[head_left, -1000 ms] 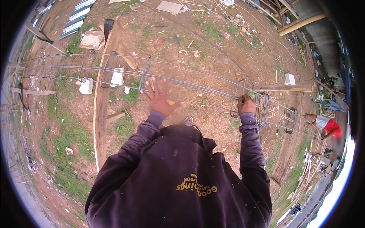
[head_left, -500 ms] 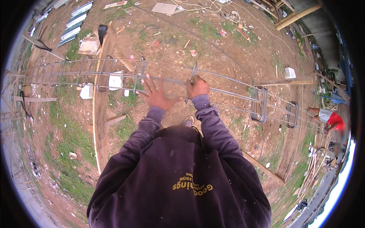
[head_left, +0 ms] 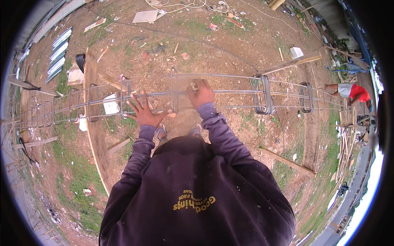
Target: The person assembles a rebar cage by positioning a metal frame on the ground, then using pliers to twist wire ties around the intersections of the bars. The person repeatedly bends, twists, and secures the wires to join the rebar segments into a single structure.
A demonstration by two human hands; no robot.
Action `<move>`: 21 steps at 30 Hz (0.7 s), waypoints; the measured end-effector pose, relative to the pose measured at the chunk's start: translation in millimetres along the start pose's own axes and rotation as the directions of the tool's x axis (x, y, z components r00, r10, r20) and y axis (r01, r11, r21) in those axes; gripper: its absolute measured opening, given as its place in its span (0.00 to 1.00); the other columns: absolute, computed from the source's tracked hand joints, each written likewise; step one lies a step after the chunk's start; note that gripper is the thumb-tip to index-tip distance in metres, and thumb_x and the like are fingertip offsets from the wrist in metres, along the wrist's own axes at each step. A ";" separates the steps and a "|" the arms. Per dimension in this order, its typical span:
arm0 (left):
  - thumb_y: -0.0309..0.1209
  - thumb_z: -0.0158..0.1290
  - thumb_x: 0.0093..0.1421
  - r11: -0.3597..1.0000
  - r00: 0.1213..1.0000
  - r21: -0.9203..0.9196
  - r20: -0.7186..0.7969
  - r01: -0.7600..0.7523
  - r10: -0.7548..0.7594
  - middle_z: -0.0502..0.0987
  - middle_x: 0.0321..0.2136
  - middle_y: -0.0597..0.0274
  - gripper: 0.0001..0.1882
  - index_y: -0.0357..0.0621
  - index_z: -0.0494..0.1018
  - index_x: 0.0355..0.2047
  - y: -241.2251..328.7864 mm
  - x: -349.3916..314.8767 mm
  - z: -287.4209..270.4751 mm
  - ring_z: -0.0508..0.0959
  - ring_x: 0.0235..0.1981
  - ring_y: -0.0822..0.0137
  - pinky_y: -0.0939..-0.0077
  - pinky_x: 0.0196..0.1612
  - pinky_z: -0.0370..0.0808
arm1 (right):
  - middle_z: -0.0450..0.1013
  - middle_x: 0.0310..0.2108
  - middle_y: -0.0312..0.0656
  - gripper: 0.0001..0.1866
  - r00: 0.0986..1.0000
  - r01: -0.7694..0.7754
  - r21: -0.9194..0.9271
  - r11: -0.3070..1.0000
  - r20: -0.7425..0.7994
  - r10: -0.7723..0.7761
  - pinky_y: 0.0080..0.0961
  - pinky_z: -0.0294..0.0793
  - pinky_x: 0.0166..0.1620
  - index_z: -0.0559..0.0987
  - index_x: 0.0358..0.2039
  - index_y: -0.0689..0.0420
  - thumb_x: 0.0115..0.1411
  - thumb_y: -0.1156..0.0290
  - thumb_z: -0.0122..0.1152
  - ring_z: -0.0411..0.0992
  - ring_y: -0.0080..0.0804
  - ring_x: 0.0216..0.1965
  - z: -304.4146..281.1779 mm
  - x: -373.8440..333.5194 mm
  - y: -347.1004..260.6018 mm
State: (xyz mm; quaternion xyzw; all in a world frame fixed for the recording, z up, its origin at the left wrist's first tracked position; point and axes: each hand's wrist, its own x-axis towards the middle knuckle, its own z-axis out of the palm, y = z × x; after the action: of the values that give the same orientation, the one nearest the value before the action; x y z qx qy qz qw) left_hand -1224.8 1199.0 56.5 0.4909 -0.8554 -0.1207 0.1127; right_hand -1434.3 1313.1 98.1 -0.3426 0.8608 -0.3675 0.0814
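My left hand (head_left: 145,112) is open with its fingers spread, over the near side of a long cage of steel bars (head_left: 230,92). Its fingertips are close to one rectangular stirrup (head_left: 124,98), and its thumb reaches to the lower end of another upright stirrup (head_left: 172,82). My right hand (head_left: 202,95) is curled closed above the bars, to the right of that second stirrup and apart from it. Whatever its fingers may hold is hidden. Further right, a thick bundle of stirrups (head_left: 263,95) hangs round the bars, with a smaller bundle (head_left: 306,97) beyond it.
A wooden plank (head_left: 92,135) crosses under the cage at left, and another plank (head_left: 312,139) at right. A person in a red shirt (head_left: 358,92) bends at the cage's far right end. Scrap wood and a white block (head_left: 296,52) lie on the dirt.
My right hand has let go of the stirrup, which now stands slightly further left along the bars. My left hand stays spread. The whole view has shifted.
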 end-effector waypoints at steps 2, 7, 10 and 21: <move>0.81 0.58 0.26 1.000 1.000 0.014 -0.002 -0.009 0.009 0.30 0.72 0.42 0.75 0.68 0.40 0.73 -3.3 -1.9 3.3 0.29 0.71 0.34 0.14 0.58 0.28 | 0.73 0.42 0.49 0.19 0.966 -0.006 -0.157 0.988 -0.258 -0.035 0.47 0.71 0.49 0.77 0.45 0.54 0.56 0.58 0.63 0.71 0.52 0.48 -48.6 0.8 47.1; 0.80 0.59 0.26 0.997 1.000 0.080 0.015 -0.015 0.013 0.30 0.72 0.44 0.75 0.67 0.41 0.73 -7.6 -4.1 4.8 0.30 0.71 0.36 0.14 0.58 0.27 | 0.67 0.59 0.46 0.23 0.834 -0.293 -0.545 0.785 -0.547 -0.068 0.48 0.60 0.62 0.74 0.59 0.44 0.62 0.58 0.57 0.62 0.48 0.62 -159.0 -8.7 177.7; 0.77 0.59 0.34 1.000 1.000 -0.020 -0.018 -0.018 0.018 0.31 0.72 0.45 0.70 0.64 0.42 0.73 4.2 -7.1 -4.9 0.31 0.72 0.37 0.18 0.61 0.28 | 0.68 0.59 0.47 0.21 0.899 -0.244 -0.500 0.831 -0.437 0.001 0.44 0.63 0.62 0.76 0.58 0.44 0.65 0.58 0.55 0.64 0.49 0.61 -182.5 -18.4 223.9; 0.72 0.48 0.52 0.920 0.904 -0.035 0.176 -0.390 0.390 0.35 0.72 0.41 0.56 0.58 0.44 0.72 169.0 -63.5 -14.2 0.34 0.71 0.34 0.21 0.62 0.29 | 0.79 0.38 0.41 0.14 0.869 -0.443 -0.704 0.555 -0.488 0.075 0.43 0.75 0.45 0.82 0.38 0.50 0.66 0.57 0.52 0.77 0.48 0.38 -291.3 12.7 334.7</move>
State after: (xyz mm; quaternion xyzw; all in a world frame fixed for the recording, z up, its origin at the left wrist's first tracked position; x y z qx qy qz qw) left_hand -1326.4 1335.3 118.8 0.2973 -0.9429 -0.1389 0.0567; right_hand -1735.3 1638.7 77.9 -0.1243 0.9708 0.0110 -0.2050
